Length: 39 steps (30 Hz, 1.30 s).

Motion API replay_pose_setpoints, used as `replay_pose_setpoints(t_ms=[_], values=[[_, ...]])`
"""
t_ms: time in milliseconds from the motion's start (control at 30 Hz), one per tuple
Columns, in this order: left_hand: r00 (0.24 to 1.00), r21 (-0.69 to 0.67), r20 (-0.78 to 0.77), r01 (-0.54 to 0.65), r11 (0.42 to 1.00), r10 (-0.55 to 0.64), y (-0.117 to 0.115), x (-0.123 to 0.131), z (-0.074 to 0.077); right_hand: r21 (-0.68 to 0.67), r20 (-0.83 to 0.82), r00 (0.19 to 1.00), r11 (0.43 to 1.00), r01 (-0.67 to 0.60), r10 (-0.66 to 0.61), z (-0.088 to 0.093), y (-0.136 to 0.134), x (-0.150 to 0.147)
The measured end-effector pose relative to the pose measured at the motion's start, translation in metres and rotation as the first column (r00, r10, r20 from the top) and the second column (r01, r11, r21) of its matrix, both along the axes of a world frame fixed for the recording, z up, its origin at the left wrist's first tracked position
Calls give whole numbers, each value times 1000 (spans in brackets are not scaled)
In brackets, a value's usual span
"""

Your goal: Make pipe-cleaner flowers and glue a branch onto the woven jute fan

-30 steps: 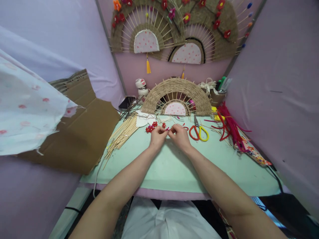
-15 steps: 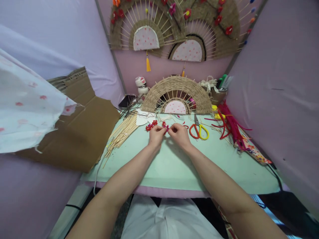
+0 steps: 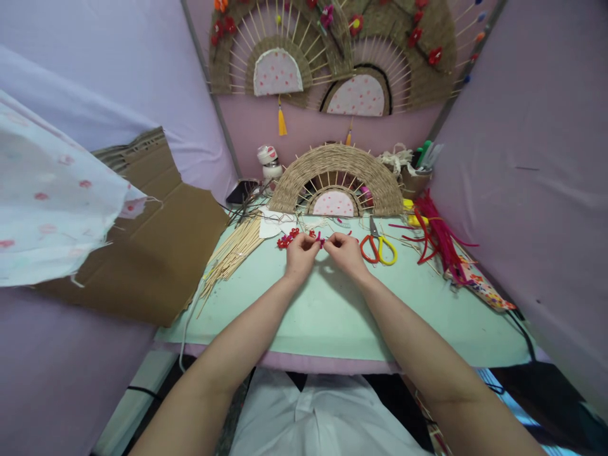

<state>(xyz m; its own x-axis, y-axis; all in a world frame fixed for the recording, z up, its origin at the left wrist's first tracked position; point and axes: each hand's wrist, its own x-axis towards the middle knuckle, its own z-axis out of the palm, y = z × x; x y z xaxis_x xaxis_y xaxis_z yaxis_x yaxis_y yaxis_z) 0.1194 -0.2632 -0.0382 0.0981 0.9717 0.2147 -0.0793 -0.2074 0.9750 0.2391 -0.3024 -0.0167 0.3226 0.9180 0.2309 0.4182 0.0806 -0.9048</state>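
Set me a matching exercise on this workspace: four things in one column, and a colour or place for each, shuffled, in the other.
Things
1. scissors
2. small magenta piece
3. bundle of thin sticks
4. cardboard

Colours and places
A. pale straw colour, left of both hands
B. brown, partly hidden by the spotted cloth
C. between the left hand and the right hand
D. red-and-yellow handled

Right pairs: 1-D, 2-C, 3-A, 4-B
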Motion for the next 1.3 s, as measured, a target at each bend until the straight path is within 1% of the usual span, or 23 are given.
replay_pose_setpoints(t_ms=[33,100,133,200,367,533,667,800,933,1000,1067,1133,1200,1267,1300], values=[[998,-80,57,14,997,-9,2,0,0,-13,-21,999,1000,-24,24,0,1,4],[984,-235,174,67,970,-26,5,-1,2,-30,-49,998,998,-49,47,2,3,11],[975,-293,219,98,951,-33,5,-2,3,-31,-54,998,999,-45,43,2,4,14],[959,-362,279,148,920,-45,5,-4,6,-22,-51,998,999,-36,35,2,6,17],[940,-407,334,206,890,-65,2,-6,12,-1,-61,992,994,-109,109,-1,6,13],[932,-416,355,235,878,-81,1,-6,14,-3,-108,986,992,-124,123,-3,7,10],[937,-382,329,246,891,-117,1,-7,14,-18,-132,984,992,-126,122,-2,6,12],[965,-326,234,189,926,-115,1,-7,11,17,-123,985,993,-117,119,-1,6,12],[979,-245,165,160,956,-121,3,-5,6,47,-79,985,988,-149,152,-3,6,10],[978,-225,166,165,960,-129,5,-5,4,28,-134,978,987,-155,158,-3,7,9],[971,-213,175,196,957,-160,6,-6,2,-2,-257,954,987,-162,156,-2,6,9],[970,-189,143,224,956,-199,7,-7,1,-25,-391,906,983,-184,160,-1,6,9],[980,-107,37,197,974,-194,8,-9,0,-33,-470,866,977,-210,170,1,5,8],[986,43,-100,139,989,-134,7,-10,1,-29,-488,854,974,-225,182,1,4,6],[982,123,-157,121,985,-101,6,-11,2,-26,-480,858,975,-223,183,1,4,6]])
